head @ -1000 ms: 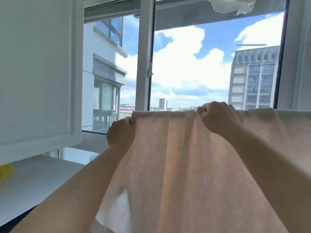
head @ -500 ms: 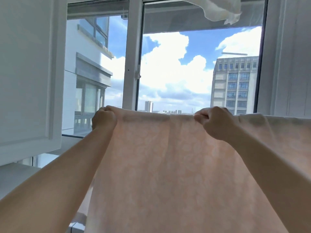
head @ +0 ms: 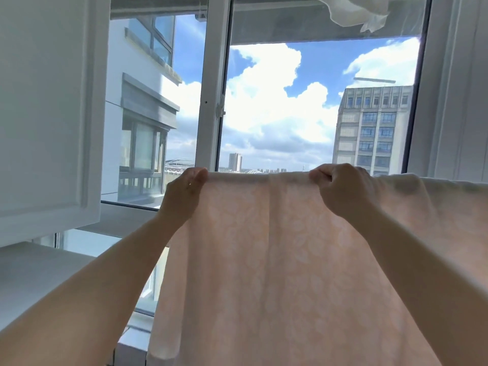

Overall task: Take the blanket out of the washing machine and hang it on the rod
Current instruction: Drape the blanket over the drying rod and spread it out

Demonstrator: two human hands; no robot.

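A pale peach blanket (head: 277,254) with a faint leaf pattern hangs in front of the window, its top edge stretched level and running on to the right. My left hand (head: 183,192) pinches the top left corner. My right hand (head: 340,188) grips the top edge further right, fingers curled over it. The rod is hidden under the fold of the blanket, if it is there. The washing machine is out of view.
A white cabinet door (head: 47,109) stands open at the left above a white counter (head: 31,281). The window frame post (head: 211,83) rises behind the blanket. A white cloth (head: 359,11) hangs at the top right. White panelling (head: 454,88) lines the right side.
My left hand has slid left along the top edge, spreading the blanket wider and flatter. My right hand keeps its grip on the edge.
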